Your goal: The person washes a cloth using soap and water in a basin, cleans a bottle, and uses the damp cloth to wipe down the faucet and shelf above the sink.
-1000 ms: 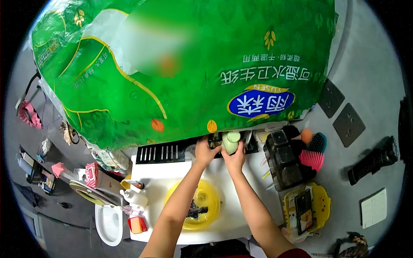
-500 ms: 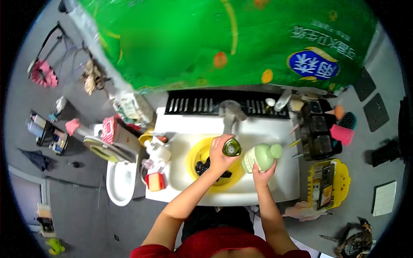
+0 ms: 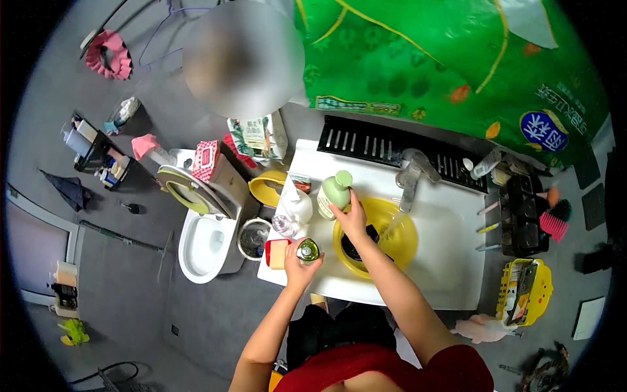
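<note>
Trouble, we judge, could begin at our left grip [image 3: 299, 269], which is wrapped around a dark green bottle [image 3: 308, 249] near the washbasin's [image 3: 450, 255] front edge: damp fingers could let it slip to the floor. Just right of it, our right grip [image 3: 351, 214] is clamped on the side of a pale green bottle [image 3: 335, 194], by the yellow basin's [image 3: 409, 230] left rim; a loose hold there could tip that bottle into the water, and a careless swing could knock the white pump bottle [image 3: 299, 208] close by. Whether the pale one's base touches anything, we cannot tell.

Of the containers, leftmost is a small round bin [image 3: 240, 240], its contents too dark for us to name. A red dish [image 3: 267, 253] carries a pale orange block, sponge or soap. Inside the yellow basin we see water and black cloth [image 3: 356, 245], below the tap [image 3: 410, 185]. Farther right, a black holder [image 3: 522, 215] keeps toothbrushes [image 3: 488, 228], and a yellow basket [image 3: 543, 287] holds packets we cannot identify.
</note>
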Demonstrator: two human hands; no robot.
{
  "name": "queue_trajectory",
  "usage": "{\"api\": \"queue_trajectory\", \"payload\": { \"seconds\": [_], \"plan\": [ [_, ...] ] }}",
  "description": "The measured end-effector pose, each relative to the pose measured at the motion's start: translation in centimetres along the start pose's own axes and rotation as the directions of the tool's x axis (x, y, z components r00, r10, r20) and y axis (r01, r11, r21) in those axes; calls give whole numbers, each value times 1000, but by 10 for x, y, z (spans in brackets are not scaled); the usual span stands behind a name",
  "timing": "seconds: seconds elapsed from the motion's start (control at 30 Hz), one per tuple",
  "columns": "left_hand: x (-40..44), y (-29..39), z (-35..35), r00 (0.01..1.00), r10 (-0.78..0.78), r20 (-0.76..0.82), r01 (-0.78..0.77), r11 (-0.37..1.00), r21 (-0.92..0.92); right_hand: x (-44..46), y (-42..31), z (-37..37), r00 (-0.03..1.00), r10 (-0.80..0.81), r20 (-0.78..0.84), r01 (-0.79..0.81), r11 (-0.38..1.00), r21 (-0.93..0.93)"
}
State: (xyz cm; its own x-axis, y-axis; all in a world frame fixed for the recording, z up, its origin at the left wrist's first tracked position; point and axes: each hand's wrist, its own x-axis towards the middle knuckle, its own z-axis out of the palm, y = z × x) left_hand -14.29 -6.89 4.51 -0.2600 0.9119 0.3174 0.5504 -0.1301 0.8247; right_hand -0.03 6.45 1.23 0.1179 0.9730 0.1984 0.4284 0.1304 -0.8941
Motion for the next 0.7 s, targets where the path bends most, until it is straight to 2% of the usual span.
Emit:
{"api": "queue_trajectory", "payload": {
  "seconds": [0.07, 0.17, 0.33, 0.43, 0.63, 0.7],
  "plan": [
    [-3, -10, -6, 999, -19, -25, 18, 999, -40, 10, -1, 13, 999, -13, 38, 17, 995, -102],
    [-3, -18, -16, 998, -28, -50, 24, 996, -88, 22, 3, 19, 986, -85, 140, 88, 996, -16],
    [5, -27, -27, 1000, -18, -19, 18, 1000, 13, 35, 13, 29, 946, -148, 288, 125, 987, 98],
    [9, -28, -30, 999, -43, -25, 43, 999, -21, 42, 17, 38, 942, -163, 294, 122, 980, 156],
    [10, -27, -30, 999, -20, -31, 20, 1000, 16, 55, 17, 51, 926, -178, 333, 142, 981, 130],
    [9, -26, -29, 999, -21, -32, 21, 1000, 17, 59, 15, 54, 912, -182, 368, 119, 975, 188]
  ]
}}
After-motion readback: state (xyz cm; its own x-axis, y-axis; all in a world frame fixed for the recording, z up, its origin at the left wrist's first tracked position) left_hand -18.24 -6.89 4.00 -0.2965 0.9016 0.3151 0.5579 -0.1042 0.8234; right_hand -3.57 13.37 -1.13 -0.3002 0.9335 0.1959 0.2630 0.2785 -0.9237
